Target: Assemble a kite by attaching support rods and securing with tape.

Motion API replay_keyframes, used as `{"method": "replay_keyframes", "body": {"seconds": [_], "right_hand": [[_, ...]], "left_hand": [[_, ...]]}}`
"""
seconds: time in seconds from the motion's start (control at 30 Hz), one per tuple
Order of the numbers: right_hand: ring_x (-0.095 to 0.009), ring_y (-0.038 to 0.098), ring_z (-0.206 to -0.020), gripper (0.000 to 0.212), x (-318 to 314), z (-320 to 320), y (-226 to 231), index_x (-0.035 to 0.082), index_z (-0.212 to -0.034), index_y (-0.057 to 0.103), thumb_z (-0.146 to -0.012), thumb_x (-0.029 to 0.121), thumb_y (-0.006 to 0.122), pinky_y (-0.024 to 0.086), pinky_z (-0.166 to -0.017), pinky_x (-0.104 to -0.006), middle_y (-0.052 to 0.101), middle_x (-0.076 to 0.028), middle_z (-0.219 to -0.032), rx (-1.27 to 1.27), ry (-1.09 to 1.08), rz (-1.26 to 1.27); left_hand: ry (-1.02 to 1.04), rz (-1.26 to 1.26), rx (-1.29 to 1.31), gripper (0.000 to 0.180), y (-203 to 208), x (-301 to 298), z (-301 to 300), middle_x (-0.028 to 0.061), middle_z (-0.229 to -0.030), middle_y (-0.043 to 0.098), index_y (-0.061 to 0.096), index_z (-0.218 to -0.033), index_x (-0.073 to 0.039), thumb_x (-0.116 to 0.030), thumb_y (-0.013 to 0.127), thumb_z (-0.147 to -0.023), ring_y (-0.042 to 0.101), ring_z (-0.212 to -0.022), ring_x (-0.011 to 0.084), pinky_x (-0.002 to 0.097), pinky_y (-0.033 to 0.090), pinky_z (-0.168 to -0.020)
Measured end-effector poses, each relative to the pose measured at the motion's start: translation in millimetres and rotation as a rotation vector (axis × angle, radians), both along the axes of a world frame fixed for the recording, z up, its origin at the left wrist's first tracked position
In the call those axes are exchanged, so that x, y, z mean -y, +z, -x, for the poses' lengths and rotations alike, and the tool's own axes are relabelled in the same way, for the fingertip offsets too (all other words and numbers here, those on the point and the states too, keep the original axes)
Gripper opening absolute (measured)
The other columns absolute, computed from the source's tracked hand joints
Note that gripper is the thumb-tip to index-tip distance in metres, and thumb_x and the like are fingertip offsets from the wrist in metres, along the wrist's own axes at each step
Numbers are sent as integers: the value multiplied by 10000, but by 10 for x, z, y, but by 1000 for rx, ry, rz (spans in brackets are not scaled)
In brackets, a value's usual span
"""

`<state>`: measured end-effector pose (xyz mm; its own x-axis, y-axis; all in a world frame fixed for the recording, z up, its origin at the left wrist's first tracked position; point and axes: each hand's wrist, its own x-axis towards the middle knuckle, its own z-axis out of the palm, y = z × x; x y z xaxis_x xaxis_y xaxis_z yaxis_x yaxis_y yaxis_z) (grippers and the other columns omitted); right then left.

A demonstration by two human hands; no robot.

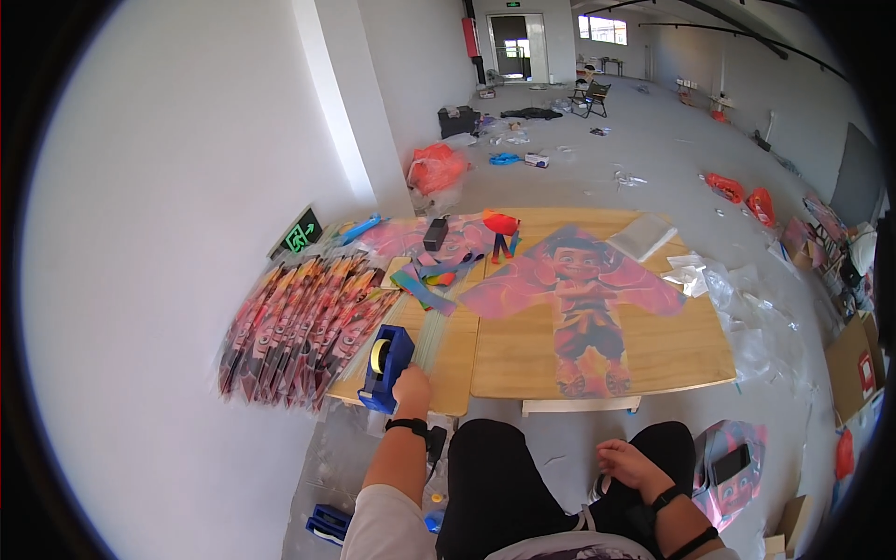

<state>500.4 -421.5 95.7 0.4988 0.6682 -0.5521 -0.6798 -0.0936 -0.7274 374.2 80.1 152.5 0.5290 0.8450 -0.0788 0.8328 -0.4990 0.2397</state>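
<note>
A fanned row of packed kites [299, 322] (too overlapped to be counted) is seen at the far left. One blue tape dispenser [386, 366] on the wooden table [691, 355] is gripped by the left hand [412, 385]. One spread kite [579, 299] is laid out centrally. The right hand [627, 464] is rested loosely curled, holding nothing, on the knee

the left hand [412, 385] rests against a blue tape dispenser [386, 366] at the near edge of the wooden table [672, 359], just beside a fanned stack of packaged kites [299, 322]. a pink kite [581, 294] (printed with a cartoon figure) lies spread flat on the table, while the right hand [630, 464] sits loosely curled on the person's knee.
</note>
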Motion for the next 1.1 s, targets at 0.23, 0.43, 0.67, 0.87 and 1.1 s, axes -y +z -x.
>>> {"method": "replay_keyframes", "body": {"seconds": [0.23, 0.43, 0.67, 0.87, 1.1], "right_hand": [[-137, 628, -853, 183, -1, 12, 99, 92, -1157, 639, -981, 133, 671, 518, -758, -298, 670, -28, -1016, 6, 0, 91], [-137, 627, -860, 175, 27, 15, 53, 95, -1148, 641, -982, 141, 670, 517, -771, -307, 674, -29, -1018, 0, -7, 63], [-170, 626, -858, 147, 29, 50, 102, 80, -1128, 634, -993, 136, 655, 526, -800, -323, 650, -47, -993, 21, -4, 112], [-135, 638, -867, 169, 85, 60, 14, 79, -1114, 662, -987, 190, 674, 512, -766, -282, 692, -33, -1008, 140, 145, 136], [-156, 662, -989, 313, -537, 507, 1138, 39, -1336, 603, -1027, 94, 607, 535, -903, -309, 695, -90, -1168, 452, 523, -219]], "left_hand": [[105, 169, 34, 304, -2, -184, -35, 198, -1175, 729, 745, -1106, -46, -254, 733, -885, 697, -1123, 383, 464, 577, -930], [43, 119, 86, 295, 41, -182, 107, 223, -1135, 729, 744, -1072, -31, -259, 714, -888, 699, -1096, 397, 470, 573, -917], [-211, 347, 437, 275, 214, 212, 1204, 120, -744, 690, 695, -869, 4, -268, 709, -901, 677, -718, 273, 391, 541, -682], [-234, 961, 549, 113, 617, 946, 2218, 7, -811, 632, 661, -977, -30, -133, 634, -1015, 575, -673, 80, 244, 483, -635], [-551, 830, 643, 58, 1009, 1889, 1955, 35, -864, 641, 651, -1005, -3, -57, 660, -988, 652, -789, 130, 279, 515, -705]]}}
